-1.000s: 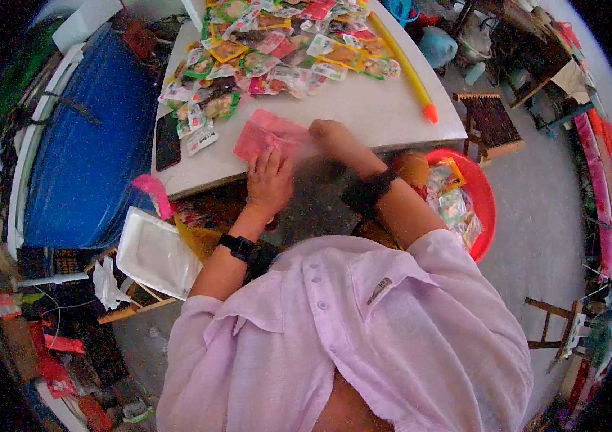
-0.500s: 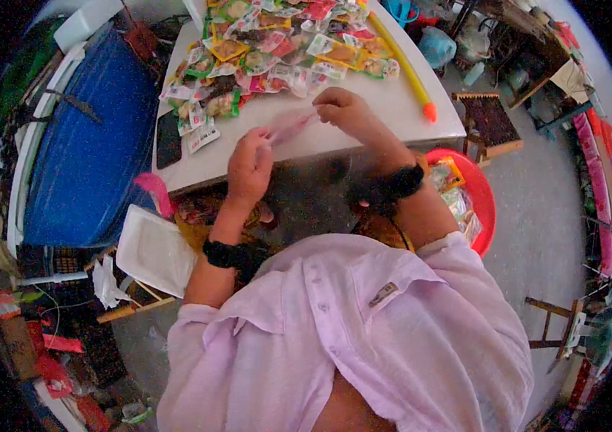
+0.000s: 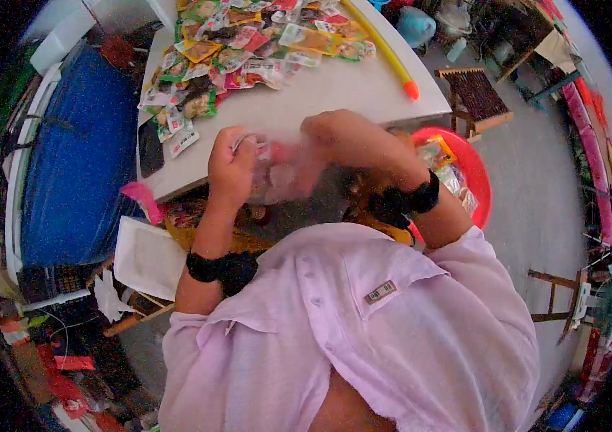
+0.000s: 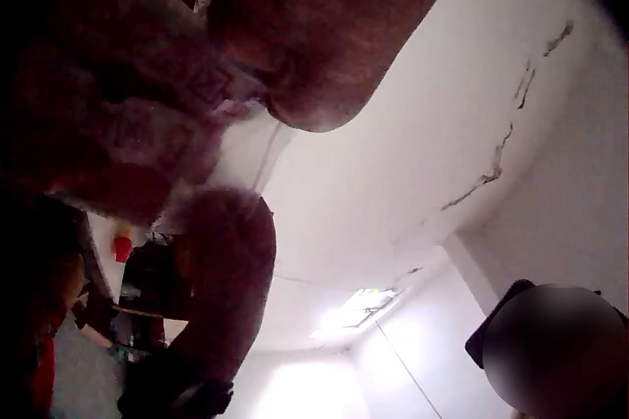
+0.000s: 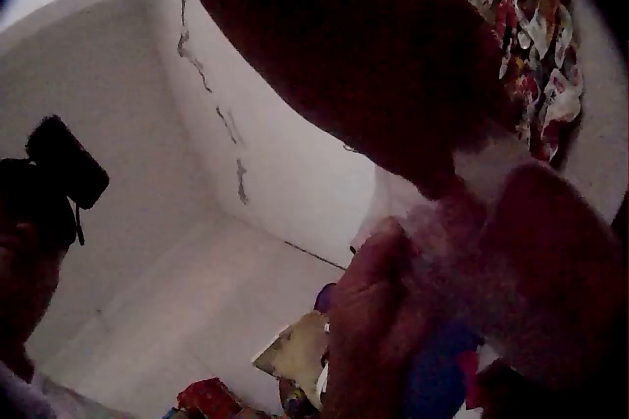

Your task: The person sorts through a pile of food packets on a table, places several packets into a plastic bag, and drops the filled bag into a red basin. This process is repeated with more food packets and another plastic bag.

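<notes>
A thin, see-through pinkish plastic bag (image 3: 290,173) stretches between the hands in front of the table edge, blurred by motion in the head view. My left hand (image 3: 231,167) grips its left side, thumb on top. At the other side, my right hand (image 3: 353,140) curls its fingers at the bag; its fingertips are blurred. In the left wrist view the crumpled bag (image 4: 128,134) spans from the near fingers to the right hand (image 4: 224,262). The right wrist view is dark, showing the bag (image 5: 447,242) beside the left hand (image 5: 378,306).
Many small sealed food packets (image 3: 241,54) lie heaped on the white table (image 3: 277,104). A yellow stick (image 3: 385,50) with an orange tip lies along its right side, a dark phone (image 3: 150,147) at its left. A red basin (image 3: 480,176) holding packets stands right; a white tray (image 3: 144,255) sits left.
The bag was flat on the table under the left hand, then lifted and stretched between both hands. Both hands have come nearer the body with it, and the view has shifted slightly.
</notes>
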The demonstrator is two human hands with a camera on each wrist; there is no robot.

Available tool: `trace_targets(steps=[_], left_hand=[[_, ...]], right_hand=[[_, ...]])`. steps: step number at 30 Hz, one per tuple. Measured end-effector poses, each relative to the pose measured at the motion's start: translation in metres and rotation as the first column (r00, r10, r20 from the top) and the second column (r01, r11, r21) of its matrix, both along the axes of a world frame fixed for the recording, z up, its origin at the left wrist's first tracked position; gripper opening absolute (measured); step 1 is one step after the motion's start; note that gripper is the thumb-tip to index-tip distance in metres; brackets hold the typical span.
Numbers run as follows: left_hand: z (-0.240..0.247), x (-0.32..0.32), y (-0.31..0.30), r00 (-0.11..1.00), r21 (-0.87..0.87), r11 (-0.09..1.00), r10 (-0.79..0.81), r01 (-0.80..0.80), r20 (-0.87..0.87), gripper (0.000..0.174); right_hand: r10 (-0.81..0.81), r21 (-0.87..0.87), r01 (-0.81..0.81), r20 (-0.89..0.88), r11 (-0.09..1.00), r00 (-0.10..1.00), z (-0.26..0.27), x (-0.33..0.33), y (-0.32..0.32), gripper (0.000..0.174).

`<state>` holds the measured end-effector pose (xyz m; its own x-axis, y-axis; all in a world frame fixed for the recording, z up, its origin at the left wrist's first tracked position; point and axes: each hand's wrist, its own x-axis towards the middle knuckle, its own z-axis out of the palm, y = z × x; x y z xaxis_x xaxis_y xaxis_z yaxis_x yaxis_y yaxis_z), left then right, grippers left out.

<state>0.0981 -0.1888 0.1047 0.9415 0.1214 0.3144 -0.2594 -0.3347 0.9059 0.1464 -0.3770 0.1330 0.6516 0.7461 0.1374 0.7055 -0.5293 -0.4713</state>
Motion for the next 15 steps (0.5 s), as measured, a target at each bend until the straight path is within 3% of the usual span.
trace_targets(steps=[1,4,5,7,8,11,15], left_hand=[[0.003,-0.002,0.0,0.999,0.002,1.0,-0.011,0.011,-0.038,0.01],[0.003,-0.011,0.009,0.99,0.104,0.987,-0.116,0.124,-0.078,0.01],[0.001,-0.012,0.012,0.981,0.148,0.971,-0.179,0.189,-0.077,0.01],[-0.01,-0.017,0.013,0.971,-0.055,0.976,-0.217,0.212,-0.103,0.008],[-0.015,-0.02,0.01,0.964,-0.154,0.964,-0.237,0.217,-0.124,0.008],[-0.002,-0.029,-0.003,0.94,-0.118,0.943,-0.324,0.312,-0.104,0.008],[0.003,-0.032,-0.004,0.87,-0.122,0.881,-0.471,0.457,-0.147,0.009]], right_hand=[[0.022,-0.038,-0.022,0.011,0.999,1.0,-0.005,0.001,-0.002,0.021],[0.074,0.123,-0.065,-0.072,0.99,0.995,-0.003,-0.007,-0.013,0.019],[0.056,0.044,-0.053,-0.054,0.998,0.997,0.002,-0.011,-0.016,0.018],[-0.009,-0.128,0.006,-0.026,0.992,1.0,0.01,-0.021,-0.015,0.018],[-0.015,-0.084,0.02,0.059,0.996,0.998,0.0,-0.023,-0.017,0.017],[0.034,-0.004,-0.034,0.17,0.999,0.985,-0.003,-0.035,-0.022,0.014],[0.075,0.071,-0.081,0.086,0.994,0.993,-0.02,-0.044,-0.017,0.012]])
